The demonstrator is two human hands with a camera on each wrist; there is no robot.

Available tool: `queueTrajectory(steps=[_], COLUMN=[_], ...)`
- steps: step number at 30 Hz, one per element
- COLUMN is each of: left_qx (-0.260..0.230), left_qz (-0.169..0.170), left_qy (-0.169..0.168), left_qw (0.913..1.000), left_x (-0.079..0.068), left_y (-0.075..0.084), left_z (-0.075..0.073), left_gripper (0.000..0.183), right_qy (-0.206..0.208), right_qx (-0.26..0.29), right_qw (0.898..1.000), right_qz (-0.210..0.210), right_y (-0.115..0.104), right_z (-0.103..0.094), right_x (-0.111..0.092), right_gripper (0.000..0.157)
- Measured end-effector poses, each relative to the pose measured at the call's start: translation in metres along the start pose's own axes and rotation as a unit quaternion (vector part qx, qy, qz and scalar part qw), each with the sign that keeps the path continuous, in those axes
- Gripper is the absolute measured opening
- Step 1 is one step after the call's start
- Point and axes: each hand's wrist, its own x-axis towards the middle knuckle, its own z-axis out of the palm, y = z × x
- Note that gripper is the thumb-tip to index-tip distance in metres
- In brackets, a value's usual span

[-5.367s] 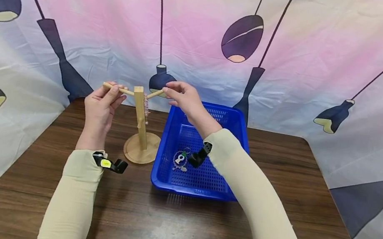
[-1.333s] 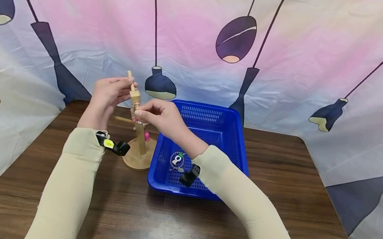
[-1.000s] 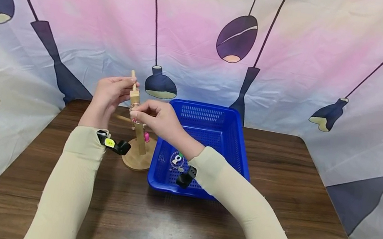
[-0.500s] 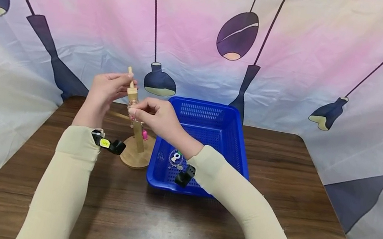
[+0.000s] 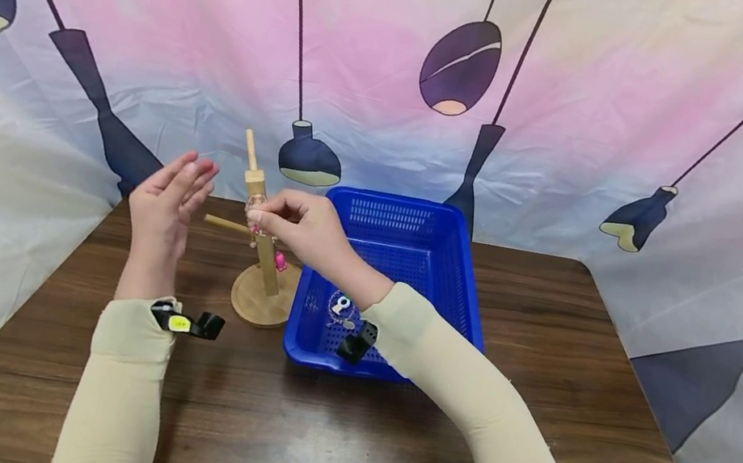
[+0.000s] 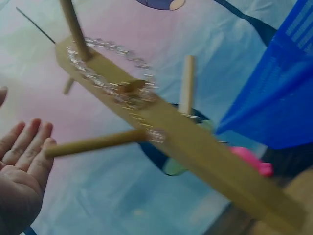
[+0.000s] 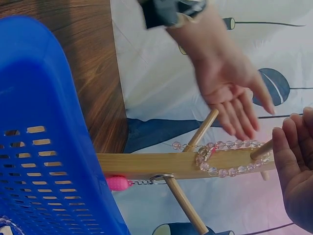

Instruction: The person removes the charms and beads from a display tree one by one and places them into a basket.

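A wooden jewellery stand point(image 5: 267, 267) with a round base and several pegs stands left of a blue basket. My right hand point(image 5: 302, 224) pinches the end of the upper peg point(image 7: 261, 150) that points toward me. From that peg hangs a bracelet point(image 7: 230, 171) of clear pinkish beads, lying against the post. A keyring with a pink charm point(image 7: 119, 183) hangs from a lower peg point(image 7: 186, 205). To the left of the stand, my left hand point(image 5: 164, 209) is raised, its fingers extended and holding nothing. In the left wrist view another lower peg point(image 6: 98, 143) points toward its fingers.
The blue basket point(image 5: 296, 350) sits right beside the stand's base. Inside lie keyrings point(image 5: 341, 308) with small charms, partly under my right wrist. A patterned cloth point(image 5: 402, 48) hangs behind the brown table point(image 5: 321, 444).
The stand was turned since the earliest frame, and the right hand came down to its front peg. In the last half second the left hand let go of the rear peg and moved left.
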Motion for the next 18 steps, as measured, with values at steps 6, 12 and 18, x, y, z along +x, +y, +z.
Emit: queueTrajectory(steps=[6, 12, 18], left_qx=[-0.060, -0.072, -0.098], left_qz=[0.025, -0.004, -0.015], left_qy=[0.034, 0.061, 0.083], left_qw=[0.9973, 0.9956, 0.9916], left_x=[-0.019, -0.032, -0.036], left_y=[-0.034, -0.056, -0.065], left_z=[-0.011, -0.010, -0.010], left_gripper=[0.021, 0.023, 0.020], right_qy=[0.001, 0.007, 0.007], right_qx=[0.005, 0.008, 0.005], right_qw=[1.000, 1.000, 1.000], right_qz=[-0.005, -0.003, 0.004], right_y=[0.001, 0.001, 0.001], right_z=[0.000, 0.000, 0.000], right_x=[0.000, -0.001, 0.000], right_gripper=[0.012, 0.012, 0.013])
